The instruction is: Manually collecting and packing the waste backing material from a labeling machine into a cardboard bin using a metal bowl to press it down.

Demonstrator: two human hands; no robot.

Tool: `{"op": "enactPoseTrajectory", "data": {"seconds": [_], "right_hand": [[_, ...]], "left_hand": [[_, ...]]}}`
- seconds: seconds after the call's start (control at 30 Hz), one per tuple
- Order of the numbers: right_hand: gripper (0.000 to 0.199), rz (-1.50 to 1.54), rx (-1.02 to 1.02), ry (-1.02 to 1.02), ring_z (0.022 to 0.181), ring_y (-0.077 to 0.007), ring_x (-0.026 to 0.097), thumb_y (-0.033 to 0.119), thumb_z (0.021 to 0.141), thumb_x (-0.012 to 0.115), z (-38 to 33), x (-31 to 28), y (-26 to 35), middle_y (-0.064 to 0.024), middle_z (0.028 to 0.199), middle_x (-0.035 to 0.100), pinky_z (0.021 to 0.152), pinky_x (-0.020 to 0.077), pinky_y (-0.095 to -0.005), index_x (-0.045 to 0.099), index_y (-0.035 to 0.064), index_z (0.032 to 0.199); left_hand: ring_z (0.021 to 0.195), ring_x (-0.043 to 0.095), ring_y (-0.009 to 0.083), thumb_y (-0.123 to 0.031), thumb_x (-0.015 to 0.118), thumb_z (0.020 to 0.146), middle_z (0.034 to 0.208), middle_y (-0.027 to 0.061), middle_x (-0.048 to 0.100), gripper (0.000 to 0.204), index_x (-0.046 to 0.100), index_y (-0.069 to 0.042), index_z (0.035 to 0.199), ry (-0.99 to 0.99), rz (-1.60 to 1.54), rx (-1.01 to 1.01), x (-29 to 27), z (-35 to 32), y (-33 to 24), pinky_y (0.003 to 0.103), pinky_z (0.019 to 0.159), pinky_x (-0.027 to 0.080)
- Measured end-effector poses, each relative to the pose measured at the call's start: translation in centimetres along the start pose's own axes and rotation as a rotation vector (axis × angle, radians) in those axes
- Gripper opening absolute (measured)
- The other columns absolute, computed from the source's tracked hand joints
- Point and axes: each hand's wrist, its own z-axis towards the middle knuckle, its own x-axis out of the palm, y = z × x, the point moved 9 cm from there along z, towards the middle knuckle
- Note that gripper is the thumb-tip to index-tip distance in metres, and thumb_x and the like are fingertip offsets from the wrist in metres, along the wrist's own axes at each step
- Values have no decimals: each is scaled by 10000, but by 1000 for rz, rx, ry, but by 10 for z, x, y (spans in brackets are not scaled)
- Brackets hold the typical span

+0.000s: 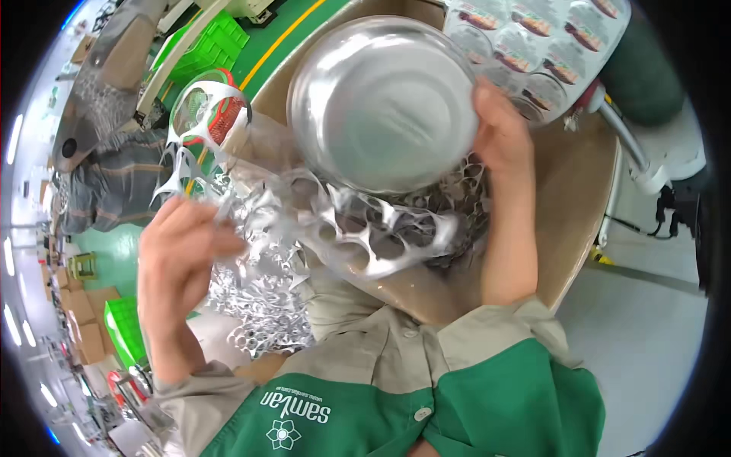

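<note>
My right hand (502, 133) is closed on the right rim of a shiny round metal bowl (396, 122), its thumb and fingers at the edge. The bowl is held up over the brown table. At the left, my left hand (183, 247) is raised and smeared by motion, its fingers partly bent. Close by it is a thin silvery scrap web with round holes (181, 171); whether the hand touches it I cannot tell. Another punched scrap web (373, 236) lies below the bowl, across the table's near edge.
A heap of punched silver scrap (263, 282) lies below the table's left side. At the upper right is a sheet of printed round lids (541, 46), beside a metal tube (624, 137). Green crates (209, 49) and a person's striped trousers (114, 183) appear at the left.
</note>
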Motion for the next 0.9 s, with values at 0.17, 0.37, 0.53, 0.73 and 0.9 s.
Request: {"op": "enactPoseTrajectory", "data": {"seconds": [0.17, 0.37, 0.53, 0.73, 0.9], "right_hand": [[585, -1230, 534, -217, 993, -247, 554, 346, 713, 660, -25, -148, -187, -164, 1081, 576, 841, 433, -328, 498, -30, 1131], [480, -1374, 412, -78, 948, -346, 536, 326, 688, 685, -20, -106, -173, -198, 1001, 566, 783, 426, -409, 515, -14, 982], [278, -575, 107, -20, 685, -172, 591, 268, 809, 609, 15, -15, -48, -42, 758, 594, 580, 466, -314, 557, 15, 911], [336, 236, 398, 40, 976, -218, 543, 257, 878, 519, -16, -54, -139, -85, 1067, 568, 863, 427, -358, 515, 29, 1126], [412, -1614, 542, -394, 924, -352, 565, 242, 733, 636, -75, -198, -181, -193, 985, 595, 809, 440, -417, 510, 4, 1044]], "left_hand": [[651, 482, 231, -298, 517, 719, 585, 70, 462, 287, 423, -71, 571, -818, 47, 206, -102, -72, -46, 403, 677, 424], [680, 452, 203, -92, 524, 664, 652, 85, 465, 142, 411, -54, 584, -707, -37, -24, -94, -101, 14, 438, 833, 406], [793, 524, 214, -73, 530, 781, 815, 105, 537, 224, 362, -64, 634, -710, -126, 178, -107, -96, 14, 447, 862, 422], [924, 505, 210, -83, 479, 849, 998, 109, 524, 57, 462, -75, 796, -1109, 80, 169, -153, -121, 11, 390, 886, 412], [888, 552, 231, -44, 489, 765, 967, 122, 569, 180, 564, -22, 927, -1413, 224, -491, -185, -220, 67, 353, 768, 485]]}}
